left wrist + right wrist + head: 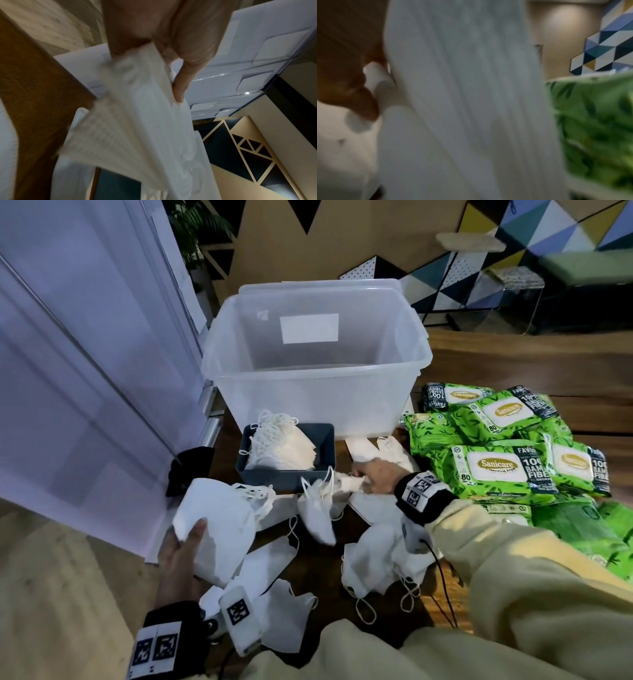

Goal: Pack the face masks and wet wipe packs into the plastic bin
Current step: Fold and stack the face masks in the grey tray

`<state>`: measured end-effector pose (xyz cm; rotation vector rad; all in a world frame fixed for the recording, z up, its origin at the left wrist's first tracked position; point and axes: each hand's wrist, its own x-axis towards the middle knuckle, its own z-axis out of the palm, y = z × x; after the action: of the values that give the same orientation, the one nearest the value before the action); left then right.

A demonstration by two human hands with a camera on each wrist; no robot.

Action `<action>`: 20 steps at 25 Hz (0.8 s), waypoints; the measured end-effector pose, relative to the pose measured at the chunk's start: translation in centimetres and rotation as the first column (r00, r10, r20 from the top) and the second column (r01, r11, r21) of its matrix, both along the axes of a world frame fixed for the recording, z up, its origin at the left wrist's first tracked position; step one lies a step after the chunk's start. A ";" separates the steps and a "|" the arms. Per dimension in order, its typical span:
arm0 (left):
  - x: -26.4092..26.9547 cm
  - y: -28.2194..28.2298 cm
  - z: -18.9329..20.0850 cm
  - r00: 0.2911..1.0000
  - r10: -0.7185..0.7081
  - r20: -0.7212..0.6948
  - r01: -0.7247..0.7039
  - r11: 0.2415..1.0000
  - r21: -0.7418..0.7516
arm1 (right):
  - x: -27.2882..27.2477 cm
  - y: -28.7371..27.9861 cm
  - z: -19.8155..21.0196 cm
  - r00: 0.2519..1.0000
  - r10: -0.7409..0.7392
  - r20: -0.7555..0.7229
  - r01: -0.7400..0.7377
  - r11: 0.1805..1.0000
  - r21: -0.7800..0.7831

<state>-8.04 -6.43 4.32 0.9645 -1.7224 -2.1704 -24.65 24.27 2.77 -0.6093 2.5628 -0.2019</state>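
Observation:
A clear plastic bin [239, 344] stands at the table's far side with nothing visible inside it. My left hand [181, 556] grips a stack of white face masks [219, 529], seen close up as face masks [137, 128] pinched under the thumb [181, 83]. My right hand [373, 479] reaches left and pinches a white mask [318, 508] lifted off the table; the blurred mask [462, 94] fills the right wrist view. More loose masks [376, 559] lie on the table. Green wet wipe packs [496, 470] are piled at the right.
A small dark tray [325, 436] with several cream masks sits in front of the bin. A white door or panel [85, 371] stands at the left. A black cable [442, 583] runs under my right arm. Wooden floor shows at the lower left.

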 end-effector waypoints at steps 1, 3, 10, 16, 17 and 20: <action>0.1 -0.6 0.3 1.000 0.022 -0.016 -0.022 1.000 -0.002 | -0.1 0.7 1.3 1.000 -0.011 -0.006 0.010 0.998 -0.059; 0.3 -1.9 0.9 0.998 0.048 -0.042 -0.048 0.999 0.005 | -0.1 2.1 3.8 0.998 -0.053 -0.018 0.049 0.984 -0.172; 1.0 -4.5 1.0 0.991 0.088 -0.096 -0.089 0.996 -0.004 | 3.4 2.1 6.7 0.990 0.035 -0.138 -0.078 0.943 -0.324; -0.1 -2.7 0.2 0.993 0.099 -0.064 -0.098 0.995 0.015 | 12.2 -6.9 -2.4 0.962 0.225 -0.153 -0.249 0.954 -0.164; -0.3 -2.4 0.2 0.994 0.100 -0.044 -0.099 0.995 0.028 | 13.1 -7.3 -3.7 0.967 0.254 0.019 -0.250 0.961 -0.114; -0.6 -1.8 0.1 0.996 0.084 0.018 -0.085 0.996 0.039 | 13.4 -6.6 -5.4 0.963 0.252 0.098 -0.239 0.963 -0.125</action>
<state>-8.67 -8.24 4.42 1.0479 -1.6210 -2.1564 -11.27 17.62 -2.59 -0.9244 2.3523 -0.2867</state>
